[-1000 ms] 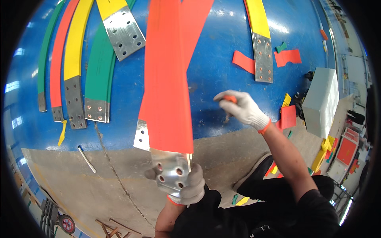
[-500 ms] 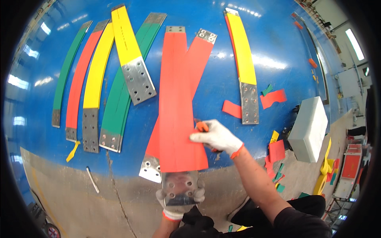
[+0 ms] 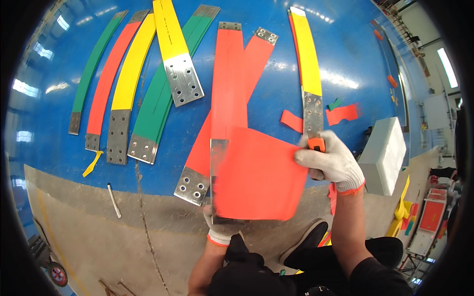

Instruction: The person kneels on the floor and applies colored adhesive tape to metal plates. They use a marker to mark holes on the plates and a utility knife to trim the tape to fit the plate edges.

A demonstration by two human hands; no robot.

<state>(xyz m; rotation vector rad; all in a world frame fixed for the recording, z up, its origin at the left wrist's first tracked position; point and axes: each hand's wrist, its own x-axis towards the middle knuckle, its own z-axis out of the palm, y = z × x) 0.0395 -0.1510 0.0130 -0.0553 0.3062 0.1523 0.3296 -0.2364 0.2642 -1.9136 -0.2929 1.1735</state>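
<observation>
A metal bar in a red sleeve (image 3: 228, 79) points away from me, its bare near end (image 3: 217, 153) showing silver along the left edge. My left hand (image 3: 223, 231), in a white glove, is closed around that near end from below; the fingers are partly hidden. To the right, my gloved right hand (image 3: 335, 159) pinches the edge of a loose red sleeve flap (image 3: 261, 177), pulled out sideways over the bar's end. The same hand holds an orange-handled cutter (image 3: 317, 144); its blade cannot be made out. Another red-sleeved bar (image 3: 197, 148) lies crossed beneath.
On the blue surface, green, red and yellow sleeved bars (image 3: 131, 71) lie at left, a yellow one (image 3: 310, 59) at right. Red scraps (image 3: 342, 114) lie near a white block (image 3: 385, 155). A white stick (image 3: 114, 201) lies on the grey floor (image 3: 89, 222).
My right hand has moved right, drawing the red sleeve's near part away from the bar as a wide flap. Silver metal now shows where the sleeve covered it.
</observation>
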